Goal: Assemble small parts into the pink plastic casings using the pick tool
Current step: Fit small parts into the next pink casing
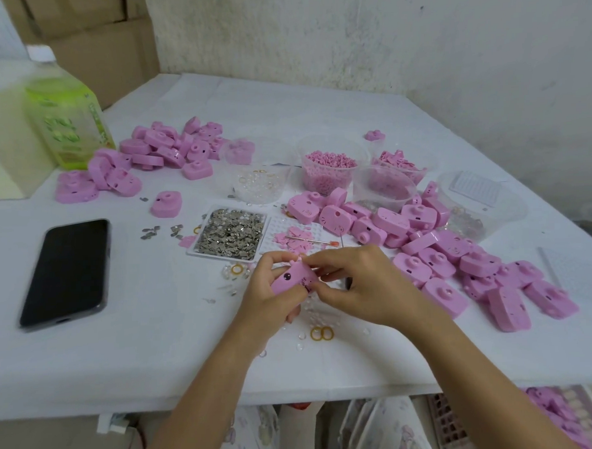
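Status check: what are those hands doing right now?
Left hand gripping pink plastic casing. Right hand pinching at its edge. Red-tipped pick tool idle on table. Nothing blocking.

Pink plastic casing (pixel 295 278), rounded, tilted, dark hole facing up, gripped near the table's front edge. Loose casings heaped at right (pixel 457 259) and far left (pixel 158 152), some face-up, some on edge. Pick tool (pixel 310 240), thin, orange-tipped, flat on pink bits beside tray of grey metal parts (pixel 229 234).
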